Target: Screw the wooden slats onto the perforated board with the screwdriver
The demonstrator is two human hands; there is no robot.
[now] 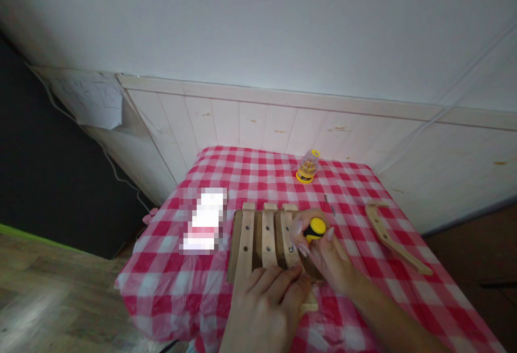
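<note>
Three pale wooden slats (268, 240) with hooked far ends lie side by side across a brown board (258, 256), dark screw heads showing in them. My right hand (337, 261) is closed round a screwdriver with a yellow and black handle (317, 226). It is held over the rightmost slat, and fingers hide its tip. My left hand (269, 299) lies over the near part of the slats, its fingers bent and closed on the rightmost slat (310, 305). The near ends of the other slats are hidden beneath that hand.
A separate curved wooden piece (388, 240) lies at the right. A clear, yellow-based bit holder (308, 167) stands at the back, with thin metal bits (332, 210) nearer. A blurred-out white rectangle (205, 218) is at the left. The checkered tablecloth (250, 175) reaches the panelled wall.
</note>
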